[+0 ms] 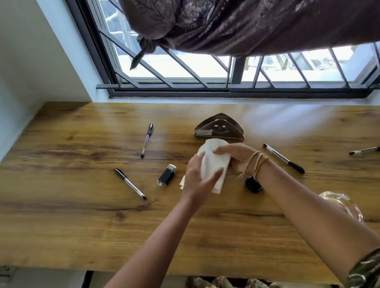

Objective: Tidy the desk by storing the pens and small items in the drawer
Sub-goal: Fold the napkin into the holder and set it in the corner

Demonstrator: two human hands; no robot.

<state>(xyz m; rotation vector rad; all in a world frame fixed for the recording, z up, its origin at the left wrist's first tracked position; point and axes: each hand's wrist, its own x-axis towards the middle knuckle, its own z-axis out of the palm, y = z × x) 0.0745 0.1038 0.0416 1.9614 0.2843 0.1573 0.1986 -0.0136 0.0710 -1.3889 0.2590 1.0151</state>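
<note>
Head view: small black case half hidden under right wrist; glass dish at 4 o'clock partly behind forearm. Left hand and right hand both clasp white tissue, mid-desk. Capped pens lie scattered: 10 o'clock, 9 o'clock, 3 o'clock.

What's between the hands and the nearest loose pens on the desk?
Both hands, left hand and right hand, are closed on a white paper napkin. That occupies them. Otherwise the wooden desk lies bare up to the silver-barrelled black-capped pen and the black marker pen.
</note>
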